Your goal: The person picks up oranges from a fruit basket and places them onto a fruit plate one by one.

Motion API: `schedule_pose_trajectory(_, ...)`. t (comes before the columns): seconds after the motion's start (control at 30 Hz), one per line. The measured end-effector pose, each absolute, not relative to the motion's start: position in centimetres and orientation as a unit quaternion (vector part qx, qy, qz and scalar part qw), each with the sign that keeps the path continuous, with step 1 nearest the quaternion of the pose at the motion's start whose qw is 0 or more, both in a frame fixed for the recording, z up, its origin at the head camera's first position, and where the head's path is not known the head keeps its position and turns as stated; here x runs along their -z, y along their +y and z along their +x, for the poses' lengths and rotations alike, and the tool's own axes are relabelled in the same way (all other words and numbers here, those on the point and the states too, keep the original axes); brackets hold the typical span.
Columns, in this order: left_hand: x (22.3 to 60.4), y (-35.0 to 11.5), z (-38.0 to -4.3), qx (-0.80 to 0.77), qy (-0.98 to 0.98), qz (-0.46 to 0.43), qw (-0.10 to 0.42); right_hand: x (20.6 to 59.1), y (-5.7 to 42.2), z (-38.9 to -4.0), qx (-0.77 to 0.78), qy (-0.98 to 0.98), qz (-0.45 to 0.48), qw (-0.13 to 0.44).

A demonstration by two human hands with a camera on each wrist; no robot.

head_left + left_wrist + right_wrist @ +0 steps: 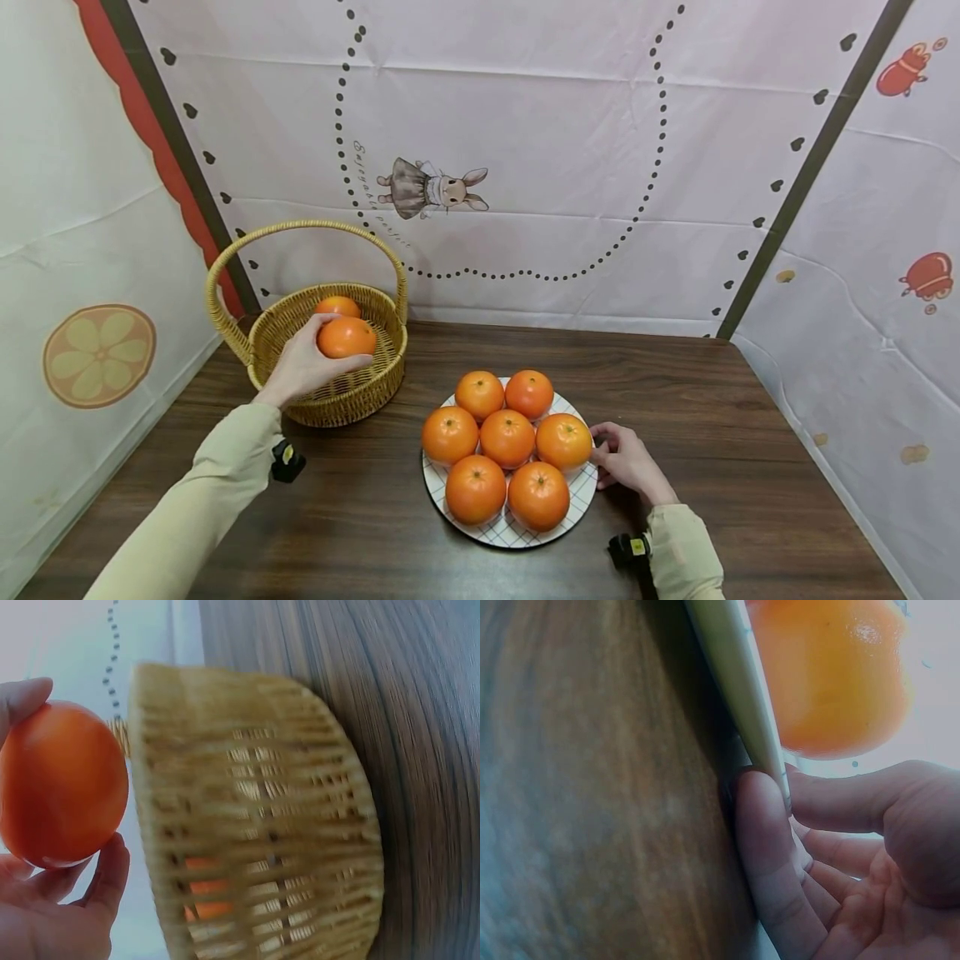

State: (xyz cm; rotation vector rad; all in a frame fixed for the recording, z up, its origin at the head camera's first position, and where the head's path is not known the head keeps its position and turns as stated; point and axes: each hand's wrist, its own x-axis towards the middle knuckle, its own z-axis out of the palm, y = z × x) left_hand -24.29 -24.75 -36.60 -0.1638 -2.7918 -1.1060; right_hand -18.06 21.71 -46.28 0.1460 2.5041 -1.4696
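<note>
My left hand (306, 363) grips an orange (347, 337) by its sides, over the opening of a wicker basket (348, 410). In the left wrist view this orange (64, 784) is held beside the basket's rim, thumb and fingers around it. Another orange (337, 306) lies inside the basket toward the back. My right hand (630, 460) pinches the right rim of a round white plate (501, 532) with a grid pattern. The right wrist view has the plate's edge (742, 690) between thumb and finger, an orange (840, 675) close above. Several oranges (507, 438) sit on the plate.
The basket's tall arched handle (307, 225) rises over its opening. Both stand on a dark wooden table (360, 517). Printed cloth (525, 150) hangs behind the table and along both sides.
</note>
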Motion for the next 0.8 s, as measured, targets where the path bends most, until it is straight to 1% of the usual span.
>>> schedule_pose_trajectory(0.23, 36.6, -23.0, -23.9, 0.374, -0.922, -0.062, 0.081, 46.2, 21.7, -18.0, 0.505, 0.854, 0.05, 0.119)
schedule_pose_trajectory(0.37, 36.6, -22.0, -23.6, 0.376, -0.921, -0.064, 0.079, 46.2, 21.7, -18.0, 0.504, 0.854, 0.051, 0.12)
schedule_pose_trajectory(0.67, 37.0, -19.7, -23.2, 0.399, -0.908, -0.097, 0.084, 46.3, 21.7, -18.0, 0.504, 0.855, 0.047, 0.116)
schedule_pose_trajectory(0.8, 37.2, -18.6, -22.9, 0.409, -0.903, -0.108, 0.078, 46.3, 21.7, -17.9, 0.506, 0.854, 0.044, 0.116)
